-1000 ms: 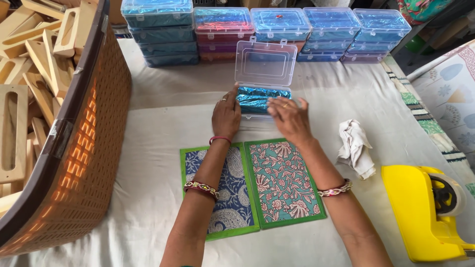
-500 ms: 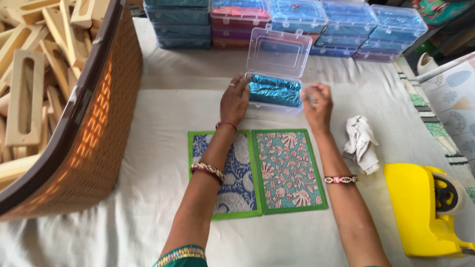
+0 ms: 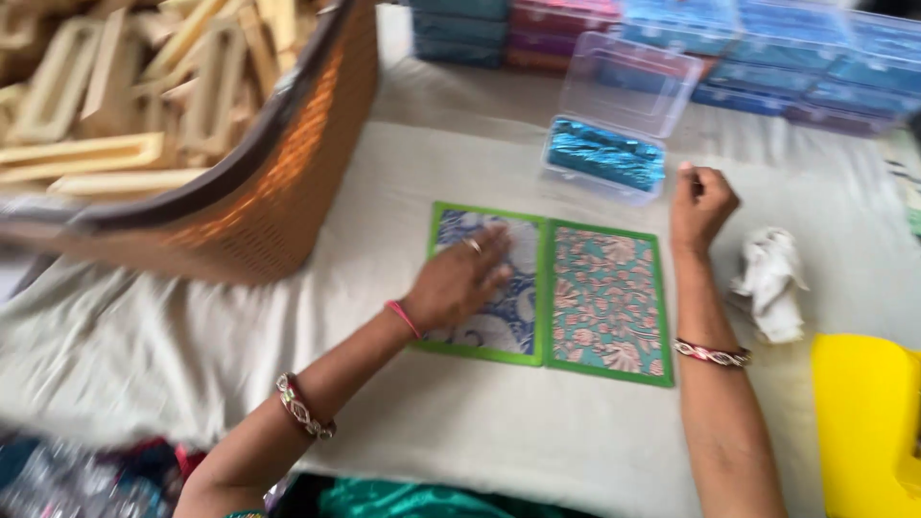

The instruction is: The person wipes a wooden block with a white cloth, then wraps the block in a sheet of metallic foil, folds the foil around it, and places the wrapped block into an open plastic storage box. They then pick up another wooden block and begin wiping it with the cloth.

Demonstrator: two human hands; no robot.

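My left hand lies flat on the blue patterned panel with a green border, fingers spread. Beside it on the right lies a teal panel with pink shell prints, also green-edged. My right hand rests loosely curled on the cloth just right of that panel's top corner, holding nothing that I can see. Just beyond, a clear plastic box stands with its lid up, filled with shiny blue foil pieces.
A brown woven basket full of pale wooden frames stands at the left. Stacked lidded boxes line the back. A crumpled white cloth and a yellow object lie at the right. A grey sheet covers the table.
My left hand has pulled back from the clear box onto the blue panel. My right hand has drawn back from the box. The view has swung left and blurred.
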